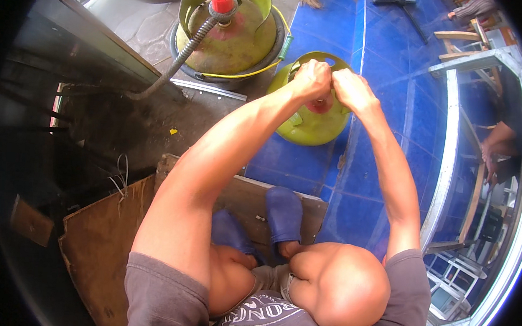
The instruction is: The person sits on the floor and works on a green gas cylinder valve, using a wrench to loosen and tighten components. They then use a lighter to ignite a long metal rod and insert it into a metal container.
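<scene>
A green gas cylinder (310, 130) stands upright on the blue tiles ahead of me, its top ringed by a collar. Both my hands meet over this cylinder. My left hand (314, 80) is closed at the collar, above the reddish valve area (319, 104). Right beside it, my right hand (353, 91) is closed as well. The backs of the hands hide the fingers, so I cannot make out what they grip. Further left, a second green gas cylinder (246, 47) carries a red-capped regulator (222, 1) with a ribbed hose (187, 56).
A dark bucket (198, 74) with a yellow wire handle holds the second cylinder. Dark metal cabinetry (85, 30) is at left, a plywood sheet (109, 238) at lower left. A metal frame (452, 126) lines the right; past it shows another person's hand (491, 154). My feet wear blue clogs (283, 214).
</scene>
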### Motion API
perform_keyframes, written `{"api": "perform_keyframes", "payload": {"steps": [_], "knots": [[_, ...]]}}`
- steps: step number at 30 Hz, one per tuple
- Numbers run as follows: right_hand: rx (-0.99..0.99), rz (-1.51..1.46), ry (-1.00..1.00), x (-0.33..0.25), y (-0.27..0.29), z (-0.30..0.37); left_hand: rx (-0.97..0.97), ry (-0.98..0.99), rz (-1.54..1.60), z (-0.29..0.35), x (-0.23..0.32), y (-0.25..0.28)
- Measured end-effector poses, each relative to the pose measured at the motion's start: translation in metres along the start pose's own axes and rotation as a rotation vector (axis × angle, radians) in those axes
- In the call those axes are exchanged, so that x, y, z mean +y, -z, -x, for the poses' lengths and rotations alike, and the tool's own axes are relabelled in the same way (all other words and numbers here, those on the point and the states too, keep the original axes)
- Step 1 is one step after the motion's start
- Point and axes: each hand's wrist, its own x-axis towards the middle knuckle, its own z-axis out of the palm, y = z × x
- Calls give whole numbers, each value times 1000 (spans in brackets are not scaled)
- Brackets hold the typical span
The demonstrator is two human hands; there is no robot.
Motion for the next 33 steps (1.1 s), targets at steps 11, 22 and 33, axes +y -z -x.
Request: {"api": "perform_keyframes", "payload": {"steps": [11, 22, 33], "knots": [[43, -641, -437, -36, -65, 97, 169, -124, 124, 6, 11, 22], [492, -677, -437, -59, -78, 106, 438, -263, -309, 51, -12, 24], [672, -638, -440, -77, -101, 71, 240, 242, 178, 65, -33, 19]]}}
